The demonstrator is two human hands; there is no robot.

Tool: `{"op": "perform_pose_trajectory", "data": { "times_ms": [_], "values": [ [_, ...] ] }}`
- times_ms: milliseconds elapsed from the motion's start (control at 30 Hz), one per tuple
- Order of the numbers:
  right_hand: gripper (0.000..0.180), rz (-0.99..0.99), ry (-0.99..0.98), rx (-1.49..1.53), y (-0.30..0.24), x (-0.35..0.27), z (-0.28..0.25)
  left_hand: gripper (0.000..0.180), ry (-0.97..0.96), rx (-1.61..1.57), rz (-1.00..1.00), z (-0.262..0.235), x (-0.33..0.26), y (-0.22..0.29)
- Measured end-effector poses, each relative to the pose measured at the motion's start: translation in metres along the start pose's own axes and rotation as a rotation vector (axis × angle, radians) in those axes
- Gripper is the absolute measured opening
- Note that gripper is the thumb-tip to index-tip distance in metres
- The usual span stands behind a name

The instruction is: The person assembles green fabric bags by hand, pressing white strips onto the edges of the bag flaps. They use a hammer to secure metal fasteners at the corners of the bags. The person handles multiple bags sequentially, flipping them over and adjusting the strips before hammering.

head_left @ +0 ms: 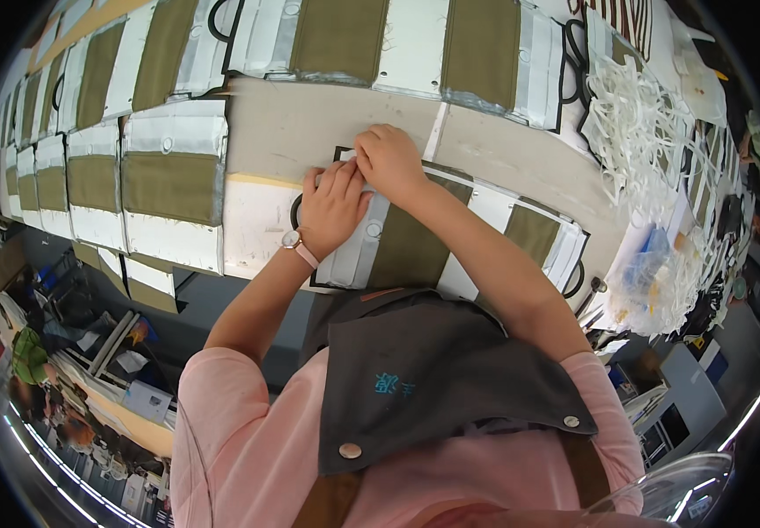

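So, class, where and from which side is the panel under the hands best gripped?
Probably by the black loop at its right end, from the right: it juts past the panel, while left hand and right hand meet near its far left corner.

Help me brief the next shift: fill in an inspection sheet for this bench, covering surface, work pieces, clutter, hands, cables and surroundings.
Surface: pale tabletop.
Work pieces: green-and-white panel with black edging under the hands; similar panels lie leftward and beyond.
Clutter: tangled white strips heaped at right, near clear plastic.
Hands: left hand and right hand meet near the panel's far-left corner; exact grip unclear.
Cables: thin cord along the pink shirt's left side.
Surroundings: cluttered bench at lower left; strip lights.
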State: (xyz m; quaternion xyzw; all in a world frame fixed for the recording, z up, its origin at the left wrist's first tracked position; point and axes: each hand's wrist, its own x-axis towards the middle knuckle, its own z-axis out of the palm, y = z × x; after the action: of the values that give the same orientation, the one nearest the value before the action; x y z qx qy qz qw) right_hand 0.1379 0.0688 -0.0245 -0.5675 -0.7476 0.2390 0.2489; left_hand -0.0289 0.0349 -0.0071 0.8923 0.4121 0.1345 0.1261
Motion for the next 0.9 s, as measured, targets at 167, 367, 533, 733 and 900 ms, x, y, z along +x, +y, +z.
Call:
{"op": "perform_pose_trajectory", "data": {
  "times_ms": [167, 367, 533, 733, 900],
  "values": [
    [0.019, -0.039, 0.172, 0.085, 0.001, -0.023, 0.004, 0.035, 0.017, -0.129, -0.013, -0.010, 0.009, -0.007],
    [0.025, -0.105, 0.167, 0.083, 0.005, -0.027, 0.002, 0.025, 0.061, -0.333, -0.118, -0.004, 0.019, -0.023],
    [0.025, -0.177, 0.134, -0.014, 0.006, -0.026, -0.002, 0.030, 0.020, -0.399, -0.185, -0.010, 0.029, -0.028],
    [0.022, -0.209, 0.076, -0.094, 0.004, -0.025, -0.005, 0.029, -0.054, -0.377, -0.092, -0.014, 0.033, -0.039],
    [0.020, -0.203, 0.021, -0.171, 0.000, -0.023, -0.010, 0.029, -0.147, -0.338, -0.020, -0.019, 0.036, -0.045]
  ]
}}
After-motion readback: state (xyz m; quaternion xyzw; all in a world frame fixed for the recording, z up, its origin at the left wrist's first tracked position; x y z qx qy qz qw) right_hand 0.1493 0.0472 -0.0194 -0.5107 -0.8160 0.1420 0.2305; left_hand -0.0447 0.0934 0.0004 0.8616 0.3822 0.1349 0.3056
